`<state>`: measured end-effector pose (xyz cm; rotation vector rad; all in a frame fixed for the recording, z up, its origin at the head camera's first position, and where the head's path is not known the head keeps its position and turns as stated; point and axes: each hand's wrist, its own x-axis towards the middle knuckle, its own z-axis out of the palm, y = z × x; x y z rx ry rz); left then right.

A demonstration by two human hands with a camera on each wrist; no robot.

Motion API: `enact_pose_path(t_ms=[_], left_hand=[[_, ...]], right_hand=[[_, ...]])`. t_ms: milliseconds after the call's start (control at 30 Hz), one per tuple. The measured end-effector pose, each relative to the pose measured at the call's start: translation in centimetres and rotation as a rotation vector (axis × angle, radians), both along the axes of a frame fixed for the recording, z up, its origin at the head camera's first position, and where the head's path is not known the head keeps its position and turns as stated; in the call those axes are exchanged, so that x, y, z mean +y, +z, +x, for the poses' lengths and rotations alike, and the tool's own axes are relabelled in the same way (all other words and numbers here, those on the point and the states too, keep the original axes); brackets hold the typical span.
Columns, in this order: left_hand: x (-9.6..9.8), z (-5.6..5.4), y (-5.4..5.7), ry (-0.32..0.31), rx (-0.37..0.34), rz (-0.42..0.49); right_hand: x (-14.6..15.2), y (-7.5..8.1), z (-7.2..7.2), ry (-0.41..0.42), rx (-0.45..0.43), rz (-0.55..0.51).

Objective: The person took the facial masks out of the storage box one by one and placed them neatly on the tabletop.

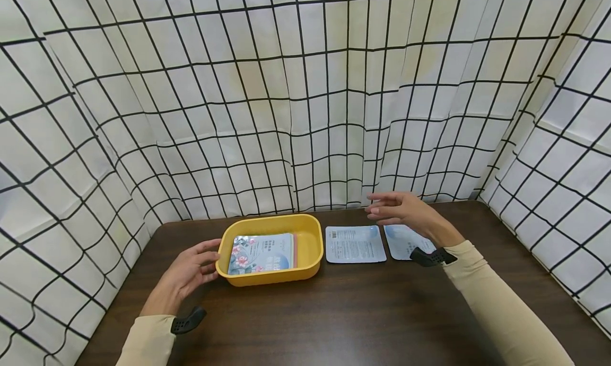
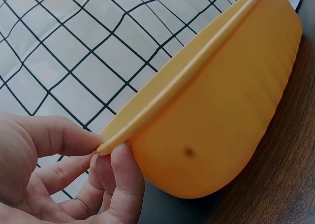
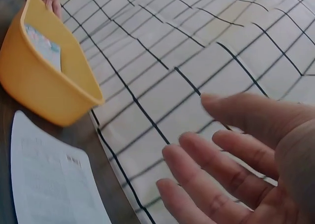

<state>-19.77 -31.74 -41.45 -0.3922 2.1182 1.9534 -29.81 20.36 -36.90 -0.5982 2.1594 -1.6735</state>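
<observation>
At the left end of a yellow plastic basin (image 1: 312, 238), my left hand (image 1: 190, 270) pinches the rim between thumb and fingers, as the left wrist view shows close up. Inside the basin lie flat face mask packets (image 1: 262, 253) with a floral print, and a pink edge shows beneath the top one. My right hand (image 1: 406, 212) hovers with fingers spread loosely and nothing in them. Partly covered by that hand is a pale blue packet (image 1: 406, 241) on the table. Between it and the basin lies another packet (image 1: 355, 244), printed with text and a barcode.
The dark wooden table (image 1: 296, 323) carries everything. A white curtain (image 1: 315, 116) with a black grid pattern stands right behind the table's far edge and continues along both sides. Black bands (image 1: 188, 321) sit on both wrists.
</observation>
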Motion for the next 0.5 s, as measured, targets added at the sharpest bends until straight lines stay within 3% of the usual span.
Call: enact_pose_path(t_ms=[500], left_hand=[[0.0,0.0,0.0,0.006,0.002,0.013]], right_hand=[[-5.5,0.1,-1.0,0.074,0.026,-0.144]])
